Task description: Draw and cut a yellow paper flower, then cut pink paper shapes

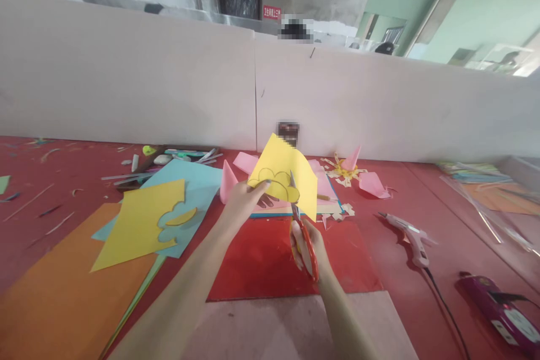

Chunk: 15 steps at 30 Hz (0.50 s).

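A yellow paper (307,174) with a scalloped, cloud-like outline drawn on it is raised above the table. My left hand (250,196) pinches its lower left edge, thumb on top. Red-handled scissors (311,253) are in my right hand (307,244), fingers wrapped round the handles. The blades point up at the paper and meet it beside the drawn outline. Beneath my hands lies a glossy red sheet (270,270). Pink paper and a blue-edged sheet show behind the held paper.
A cut yellow sheet (135,219), blue paper (202,185) and orange paper (54,275) lie left. Pink cones (228,180) stand behind. At right are a glue gun (415,239) with its cord and a purple power strip (504,309). A white partition (169,79) borders the table.
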Each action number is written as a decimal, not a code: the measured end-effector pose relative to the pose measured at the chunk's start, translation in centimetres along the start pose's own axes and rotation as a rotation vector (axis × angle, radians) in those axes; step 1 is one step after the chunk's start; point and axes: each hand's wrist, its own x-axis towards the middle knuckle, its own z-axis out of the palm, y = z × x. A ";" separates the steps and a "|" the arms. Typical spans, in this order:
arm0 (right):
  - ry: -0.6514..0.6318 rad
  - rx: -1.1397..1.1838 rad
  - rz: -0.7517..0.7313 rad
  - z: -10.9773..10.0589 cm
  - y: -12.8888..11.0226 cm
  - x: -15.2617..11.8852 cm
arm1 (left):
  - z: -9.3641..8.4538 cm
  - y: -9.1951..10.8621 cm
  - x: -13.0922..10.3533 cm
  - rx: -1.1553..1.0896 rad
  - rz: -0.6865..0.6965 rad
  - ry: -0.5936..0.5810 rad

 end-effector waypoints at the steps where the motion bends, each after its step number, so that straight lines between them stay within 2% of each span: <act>1: 0.001 -0.005 -0.002 0.0 0.0 0.0 | 0.0 0.0 0.0 0.000 0.002 0.006; 9: 0.004 -0.021 -0.028 -0.1 0.4 0.3 | -0.1 0.5 -0.4 -0.001 0.006 0.027; 15: 0.002 -0.039 -0.019 -0.1 0.2 0.1 | 0.2 0.0 -0.3 -0.054 0.008 0.012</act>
